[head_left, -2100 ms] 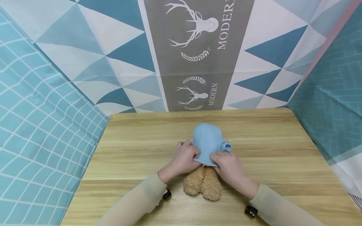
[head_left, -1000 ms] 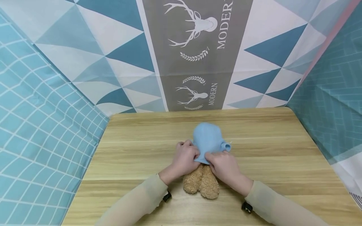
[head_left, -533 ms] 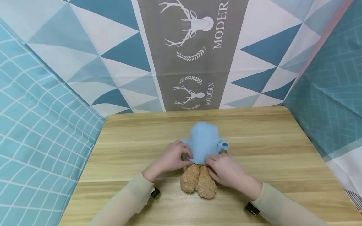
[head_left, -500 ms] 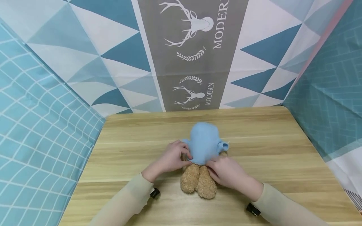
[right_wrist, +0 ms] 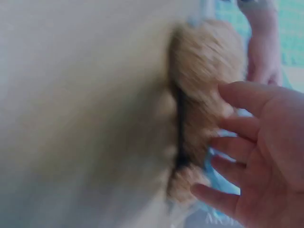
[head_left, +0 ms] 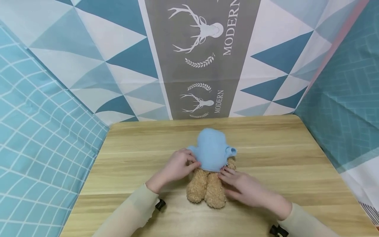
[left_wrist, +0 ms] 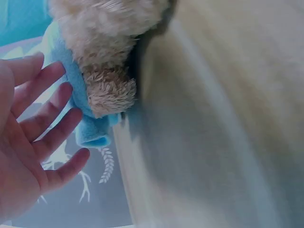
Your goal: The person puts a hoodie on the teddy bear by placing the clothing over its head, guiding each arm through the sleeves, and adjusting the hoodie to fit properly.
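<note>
A brown plush toy (head_left: 215, 192) lies on the table with its two fuzzy legs toward me. A light blue toy shirt (head_left: 211, 148) covers its upper part, and a sleeve sticks out on each side. One brown paw shows below the right sleeve. My left hand (head_left: 179, 166) is at the shirt's lower left corner, thumb and forefinger close to the hem; in the left wrist view its fingers are spread beside the cloth. My right hand (head_left: 247, 187) lies at the lower right hem, fingers extended against the toy's right leg. The toy's head is not visible.
The wooden table (head_left: 133, 141) reaches back to a patterned cloth wall (head_left: 127, 65). Blue checked cloth (head_left: 38, 131) hangs at the left and teal cloth (head_left: 343, 108) at the right. Both wrists carry small black devices (head_left: 160, 204).
Both hands earlier gripped the shirt hem. The left hand loosened and shifted left; the right hand has let go, straightened its fingers and moved right. The hem now lies flatter across the legs.
</note>
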Available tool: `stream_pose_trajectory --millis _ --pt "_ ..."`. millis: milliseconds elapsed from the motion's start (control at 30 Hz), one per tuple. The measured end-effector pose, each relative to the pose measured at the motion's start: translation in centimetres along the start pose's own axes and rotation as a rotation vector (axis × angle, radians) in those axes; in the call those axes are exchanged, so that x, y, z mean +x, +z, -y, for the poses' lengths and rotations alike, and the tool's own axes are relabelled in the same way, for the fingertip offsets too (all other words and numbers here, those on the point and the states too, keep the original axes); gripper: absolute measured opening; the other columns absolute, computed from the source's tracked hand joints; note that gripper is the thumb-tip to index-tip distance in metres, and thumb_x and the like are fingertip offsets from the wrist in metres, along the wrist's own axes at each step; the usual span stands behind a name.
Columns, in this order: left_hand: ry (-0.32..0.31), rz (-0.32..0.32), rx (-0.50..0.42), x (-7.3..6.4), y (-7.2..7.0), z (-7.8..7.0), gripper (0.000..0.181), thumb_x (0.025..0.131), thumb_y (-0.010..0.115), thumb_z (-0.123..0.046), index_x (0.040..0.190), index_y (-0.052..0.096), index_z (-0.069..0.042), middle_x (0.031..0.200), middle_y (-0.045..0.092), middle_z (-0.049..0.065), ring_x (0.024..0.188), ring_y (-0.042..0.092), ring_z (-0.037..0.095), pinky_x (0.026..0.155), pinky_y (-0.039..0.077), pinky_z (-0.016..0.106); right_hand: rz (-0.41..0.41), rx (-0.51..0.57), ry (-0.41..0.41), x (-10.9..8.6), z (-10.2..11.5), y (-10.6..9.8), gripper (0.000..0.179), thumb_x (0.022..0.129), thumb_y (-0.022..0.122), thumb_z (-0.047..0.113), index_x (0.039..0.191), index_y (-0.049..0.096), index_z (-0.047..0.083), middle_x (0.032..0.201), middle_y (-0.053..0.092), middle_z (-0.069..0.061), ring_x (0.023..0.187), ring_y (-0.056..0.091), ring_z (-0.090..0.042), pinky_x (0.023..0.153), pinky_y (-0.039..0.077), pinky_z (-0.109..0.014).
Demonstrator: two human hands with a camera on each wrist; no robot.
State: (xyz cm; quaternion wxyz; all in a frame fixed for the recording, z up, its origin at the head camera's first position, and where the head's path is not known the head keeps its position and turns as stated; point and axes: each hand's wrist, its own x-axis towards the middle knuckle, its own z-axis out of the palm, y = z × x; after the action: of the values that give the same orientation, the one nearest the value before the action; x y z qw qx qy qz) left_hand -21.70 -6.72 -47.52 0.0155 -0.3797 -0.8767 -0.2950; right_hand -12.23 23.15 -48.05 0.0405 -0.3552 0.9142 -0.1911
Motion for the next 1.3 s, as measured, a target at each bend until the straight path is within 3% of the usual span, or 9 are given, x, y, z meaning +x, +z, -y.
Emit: stream_pose_trajectory --millis 100,267,433,533,700,933,1167,1300 --pt "-0.040 0.002 -0.048 0.5 -0.2 -0.1 0.011 0.098 0.080 -0.024 0.094 0.083 -0.014 0.093 0.073 -0.006 0.089 0.066 0.012 0.086 0.055 0.034 -0.079 0.064 0.005 0.5 -1.1 -1.2 0.040 0.104 0.072 0.021 0.141 0.069 0.008 0.149 0.061 -0.016 0.139 0.057 -0.041 0.108 0.047 -0.059" --pt "-0.088 -0.001 -0.073 1.1 -0.2 -0.3 0.013 0.100 0.078 -0.025 0.094 0.082 -0.015 0.094 0.071 -0.006 0.090 0.068 0.020 0.083 0.055 0.034 -0.220 0.010 0.019 1.7 -2.9 -2.0 0.032 0.094 0.082 0.007 0.125 0.076 0.010 0.125 0.076 -0.009 0.113 0.074 -0.028 0.096 0.059 -0.046" --pt "-0.109 -0.053 -0.072 1.8 -0.2 -0.4 0.011 0.099 0.080 -0.023 0.093 0.081 -0.014 0.093 0.070 -0.005 0.089 0.066 0.018 0.082 0.054 0.035 -0.297 -0.028 0.066 2.4 -3.2 -2.3 0.020 0.096 0.081 0.014 0.116 0.080 0.012 0.108 0.080 -0.001 0.092 0.074 -0.013 0.081 0.062 -0.036" --pt "-0.137 -0.103 -0.078 2.4 -0.4 -0.5 0.010 0.099 0.080 -0.022 0.095 0.080 -0.013 0.095 0.072 -0.003 0.088 0.065 0.015 0.082 0.056 0.035 -0.342 0.016 0.125 3.4 -3.1 -2.7 0.014 0.100 0.078 0.018 0.112 0.081 0.014 0.102 0.080 0.001 0.082 0.072 -0.008 0.073 0.061 -0.033" --pt "-0.182 -0.162 -0.071 4.3 -0.6 -0.8 0.015 0.101 0.077 -0.021 0.109 0.078 -0.009 0.104 0.075 0.004 0.095 0.070 0.020 0.085 0.058 0.038 -0.402 0.060 0.201 6.1 -3.0 -4.0 0.022 0.102 0.076 0.023 0.121 0.080 0.012 0.113 0.080 -0.006 0.087 0.076 -0.018 0.076 0.063 -0.040" --pt "-0.225 -0.153 0.041 6.9 0.3 -0.8 0.038 0.097 0.083 -0.030 0.126 0.075 -0.007 0.119 0.070 0.009 0.106 0.068 0.026 0.091 0.057 0.039 -0.332 -0.117 0.249 10.6 -3.7 -4.9 0.033 0.099 0.080 0.028 0.126 0.076 0.009 0.121 0.073 -0.013 0.102 0.074 -0.033 0.086 0.061 -0.049" --pt "-0.219 -0.163 0.102 7.0 1.0 -1.2 0.037 0.094 0.086 -0.032 0.123 0.077 -0.010 0.118 0.071 0.010 0.105 0.068 0.027 0.089 0.057 0.042 -0.369 -0.240 0.221 11.5 -4.2 -3.6 0.019 0.097 0.082 0.025 0.105 0.079 0.008 0.104 0.068 -0.009 0.091 0.069 -0.028 0.076 0.061 -0.042" --pt "-0.212 -0.171 0.119 7.0 1.3 -1.2 0.037 0.094 0.086 -0.033 0.121 0.076 -0.010 0.117 0.070 0.009 0.104 0.068 0.026 0.087 0.057 0.042 -0.345 -0.298 0.198 11.5 -4.5 -3.2 0.014 0.102 0.076 0.017 0.104 0.074 0.003 0.105 0.064 -0.012 0.097 0.064 -0.031 0.083 0.059 -0.043"
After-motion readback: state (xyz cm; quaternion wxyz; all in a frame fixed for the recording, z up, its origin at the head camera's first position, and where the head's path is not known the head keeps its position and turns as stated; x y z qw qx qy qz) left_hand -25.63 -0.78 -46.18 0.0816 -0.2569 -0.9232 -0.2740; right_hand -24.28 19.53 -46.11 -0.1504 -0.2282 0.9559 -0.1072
